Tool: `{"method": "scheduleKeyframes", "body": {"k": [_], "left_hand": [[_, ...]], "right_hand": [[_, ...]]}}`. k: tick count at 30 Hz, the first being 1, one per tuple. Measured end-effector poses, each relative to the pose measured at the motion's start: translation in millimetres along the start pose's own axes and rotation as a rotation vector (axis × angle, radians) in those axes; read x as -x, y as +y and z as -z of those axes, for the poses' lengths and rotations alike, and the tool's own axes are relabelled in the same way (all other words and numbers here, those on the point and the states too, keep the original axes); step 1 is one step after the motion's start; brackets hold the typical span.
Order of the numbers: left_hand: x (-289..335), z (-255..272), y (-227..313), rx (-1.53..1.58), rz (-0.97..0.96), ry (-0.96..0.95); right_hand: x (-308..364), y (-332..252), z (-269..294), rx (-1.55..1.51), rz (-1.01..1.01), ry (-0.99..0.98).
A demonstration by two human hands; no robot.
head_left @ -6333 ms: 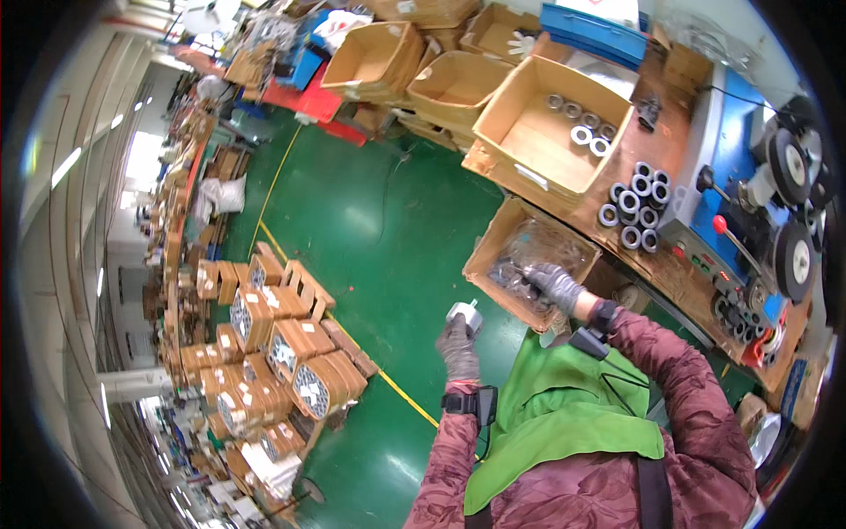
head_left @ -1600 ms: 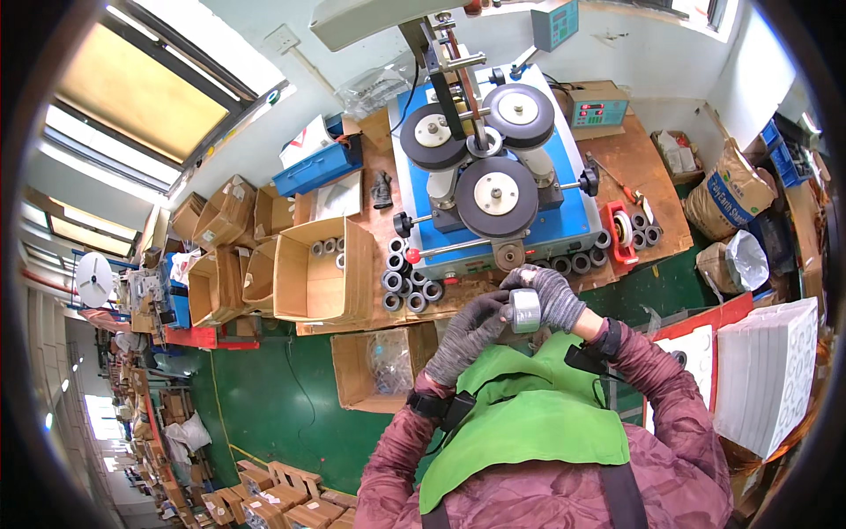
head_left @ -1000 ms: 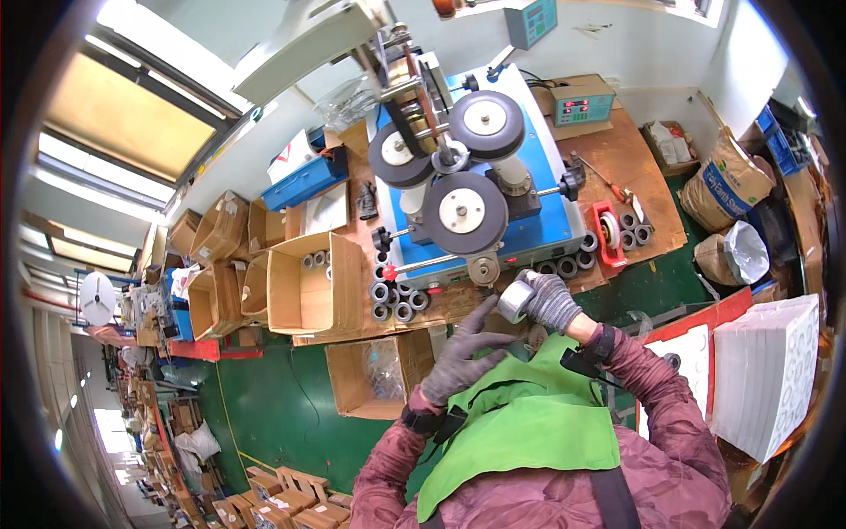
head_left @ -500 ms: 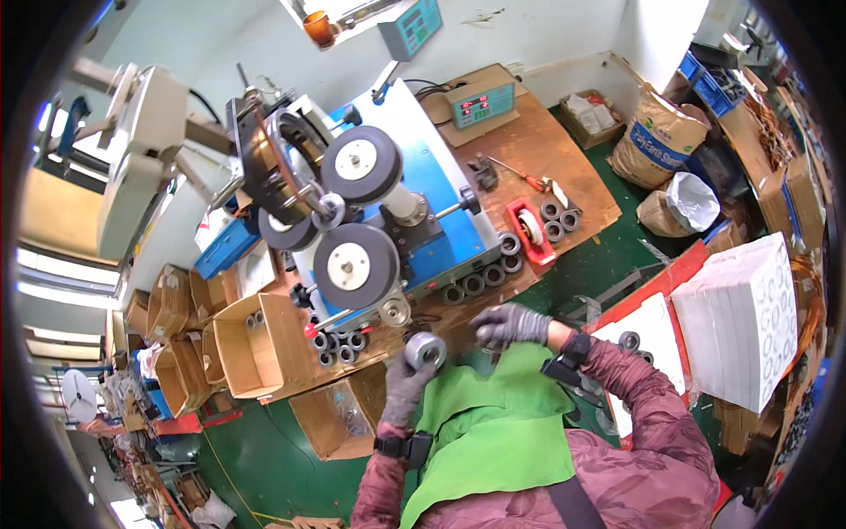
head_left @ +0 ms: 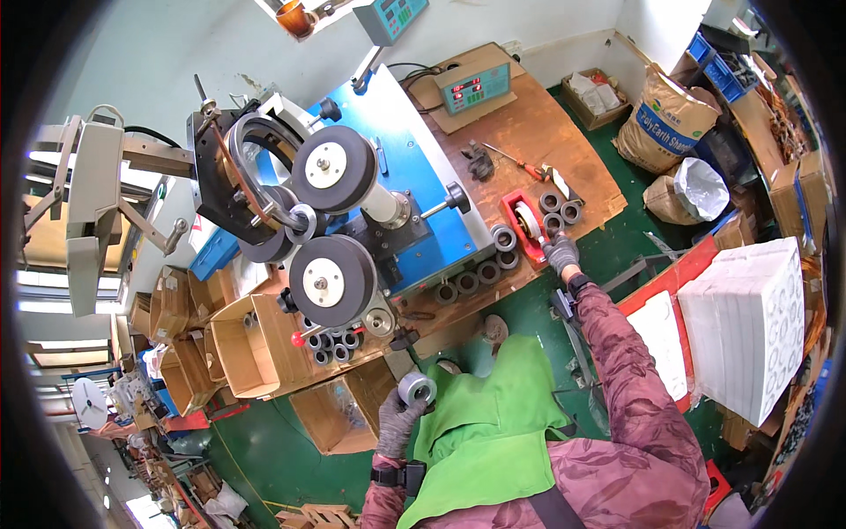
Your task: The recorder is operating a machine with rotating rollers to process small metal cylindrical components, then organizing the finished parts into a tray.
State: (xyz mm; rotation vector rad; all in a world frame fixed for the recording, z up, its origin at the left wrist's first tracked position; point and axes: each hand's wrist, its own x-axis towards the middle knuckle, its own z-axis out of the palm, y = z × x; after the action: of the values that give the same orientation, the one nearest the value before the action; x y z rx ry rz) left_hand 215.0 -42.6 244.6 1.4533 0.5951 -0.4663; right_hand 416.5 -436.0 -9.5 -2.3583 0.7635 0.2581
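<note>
Scuffed brown wood surface, green floor, white wall. Left hand, knit-gloved, fingers pinching smooth grey ring off surface's front edge. Right hand by red dispenser, front edge near right corner; can't tell its grip.

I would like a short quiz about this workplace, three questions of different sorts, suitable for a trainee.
1. Which hand holds a grey ring?
2. True or false: the right hand rests on the apron.
3. The blue machine stands: A) on the floor; B) on the table; C) in a box.

Key: 1. The left hand. 2. False; it is beside the red tape dispenser. 3. B.
</note>
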Motion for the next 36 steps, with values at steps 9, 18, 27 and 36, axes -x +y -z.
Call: {"method": "scheduleKeyframes", "body": {"k": [9, 18, 27, 36], "left_hand": [[-5, -6, 2, -0.022, 0.022, -0.034], [-10, -15, 5, -0.039, 0.037, -0.023], [-10, -6, -2, -0.065, 0.046, 0.016], [-28, -20, 16, -0.577, -0.076, -0.030]], "right_hand": [[13, 44, -2, -0.384, -0.079, -0.077], [14, 38, -8, -0.219, -0.121, -0.098], [38, 22, 14, -0.037, 0.142, -0.169], [86, 63, 38, -0.308, -0.148, -0.268]]}}
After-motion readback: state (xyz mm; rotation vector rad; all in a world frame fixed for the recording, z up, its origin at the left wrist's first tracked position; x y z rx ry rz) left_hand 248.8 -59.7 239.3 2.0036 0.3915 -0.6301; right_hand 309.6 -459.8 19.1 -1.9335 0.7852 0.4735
